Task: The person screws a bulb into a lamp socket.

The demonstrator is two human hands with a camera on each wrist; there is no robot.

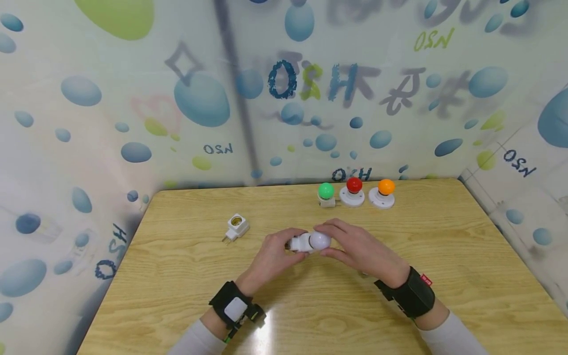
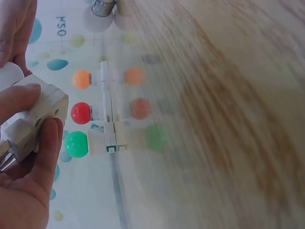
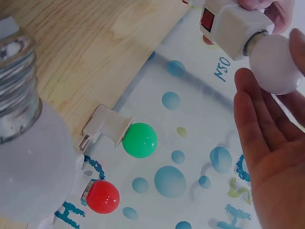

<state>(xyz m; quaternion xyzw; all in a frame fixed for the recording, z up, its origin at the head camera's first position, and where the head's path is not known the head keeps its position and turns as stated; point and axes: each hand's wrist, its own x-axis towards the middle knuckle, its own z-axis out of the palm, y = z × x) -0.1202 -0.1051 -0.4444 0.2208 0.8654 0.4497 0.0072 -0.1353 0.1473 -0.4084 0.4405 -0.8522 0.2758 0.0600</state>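
My left hand (image 1: 274,252) grips a white plug-in lamp socket (image 1: 300,243), its metal prongs (image 2: 6,157) pointing back toward the palm. A red switch (image 3: 207,20) shows on the socket's side in the right wrist view. Seated in the socket's mouth is a white round light bulb (image 3: 275,64), with a little of its metal thread visible at the joint. The thumb and fingers of my right hand (image 1: 361,247) hold this bulb around its globe. Both hands are above the middle of the table (image 1: 177,291).
Another white bulb (image 3: 40,167) with a metal screw base lies beneath my right wrist, mostly hidden in the head view. A second plug-in socket (image 1: 237,225) lies at left. Along the back stand green (image 1: 326,191), red (image 1: 354,185) and orange bulbs (image 1: 386,187) in white holders, before a patterned backdrop.
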